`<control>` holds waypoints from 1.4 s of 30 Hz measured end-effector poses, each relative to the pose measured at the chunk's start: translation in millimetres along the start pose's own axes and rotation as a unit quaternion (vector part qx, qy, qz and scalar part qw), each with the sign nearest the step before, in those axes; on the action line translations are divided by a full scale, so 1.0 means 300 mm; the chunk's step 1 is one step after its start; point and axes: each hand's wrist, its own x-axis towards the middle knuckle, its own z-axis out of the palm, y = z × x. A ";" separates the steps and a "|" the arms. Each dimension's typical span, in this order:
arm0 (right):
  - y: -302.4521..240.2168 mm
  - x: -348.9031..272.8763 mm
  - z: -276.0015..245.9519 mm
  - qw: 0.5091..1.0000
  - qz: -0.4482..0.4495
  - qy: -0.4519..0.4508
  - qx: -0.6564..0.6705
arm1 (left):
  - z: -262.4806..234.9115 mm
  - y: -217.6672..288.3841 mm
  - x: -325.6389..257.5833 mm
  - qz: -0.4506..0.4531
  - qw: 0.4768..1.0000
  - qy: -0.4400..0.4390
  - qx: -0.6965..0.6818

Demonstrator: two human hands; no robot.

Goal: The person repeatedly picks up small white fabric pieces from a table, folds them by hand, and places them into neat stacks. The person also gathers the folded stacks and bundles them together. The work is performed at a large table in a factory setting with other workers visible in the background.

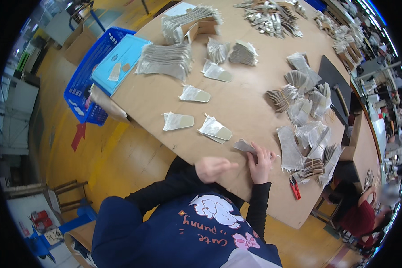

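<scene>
My right hand (260,166) is at the table's near edge, its fingers closed on the end of a small grey tapered piece (244,146). My left hand (213,169) hovers by the edge to the left, blurred, with its fingers pointing right; whether it holds anything is unclear. Just beyond lie two overlapping tapered pieces (215,128), partly wrapped in frayed whitish fabric. Similar wrapped pieces lie singly farther off: one at the left (178,121), one beyond it (194,94) and another near the stacks (217,71).
Neat stacks of fabric-covered pieces (164,61) stand at the far left of the brown table (254,98). Bundles (299,107) crowd its right side, near red-handled snips (295,187) and a hammer (341,99). A blue basket (82,89) adjoins the left edge. Another person (362,212) sits at right.
</scene>
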 end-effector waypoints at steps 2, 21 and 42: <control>0.006 -0.005 -0.003 1.000 -0.004 0.024 0.013 | -0.098 -0.129 0.067 0.023 0.996 0.036 0.079; 0.043 -0.066 -0.055 0.979 0.062 0.193 -0.032 | -0.540 -0.298 0.293 -0.136 0.978 -0.042 0.155; -0.207 -0.204 -0.198 0.979 0.149 0.001 0.137 | -0.071 -0.060 0.131 -0.019 0.985 -0.110 0.133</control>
